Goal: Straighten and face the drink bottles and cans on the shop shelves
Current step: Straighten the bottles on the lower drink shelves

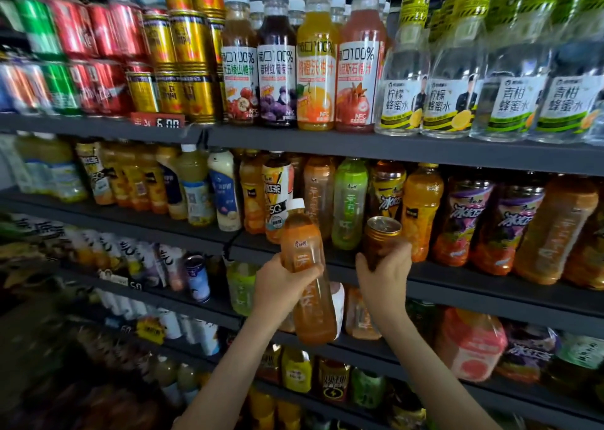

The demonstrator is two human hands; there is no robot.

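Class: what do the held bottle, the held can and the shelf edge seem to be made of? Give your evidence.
The bottle looks like clear, glossy plastic: the amber drink shows through, and it has a white screw cap. The can is metal, probably aluminium: its top is shiny and has a pull tab. The shelf is likely painted metal: a thin, matt, dark grey edge.

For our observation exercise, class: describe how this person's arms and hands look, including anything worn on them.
Both arms are bare as far as the picture shows: no sleeve reaches the left forearm or right forearm. The left hand and right hand wear no gloves, and no ring, watch or bracelet shows.
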